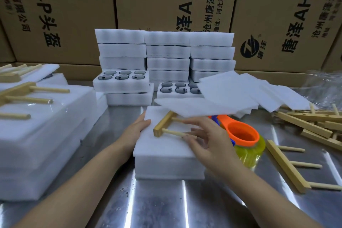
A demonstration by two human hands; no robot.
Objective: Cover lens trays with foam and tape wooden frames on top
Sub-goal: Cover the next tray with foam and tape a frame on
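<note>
White foam sheet [162, 146] covering the lens tray [166, 170] at the centre of the steel desk [166, 203]. Wooden frame [162, 126] lying on the foam, bar to the left, dowels pointing right. Left hand [137, 129] laid against the tray's left edge, fingers nearly straight, thumb on top, gripping nothing. Right hand [205, 139] half curled, thumb and fingertips pinching the frame's dowel ends. Orange tape dispenser [242, 135] just right of the tray. Loose foam sheets [231, 94] behind, overhanging the tray's far edge. Open trays of lenses [121, 79] and stacked foam trays [166, 53] farther back. Spare frames [314, 126] at right. Foam packs topped with frames [37, 120] at left.
</note>
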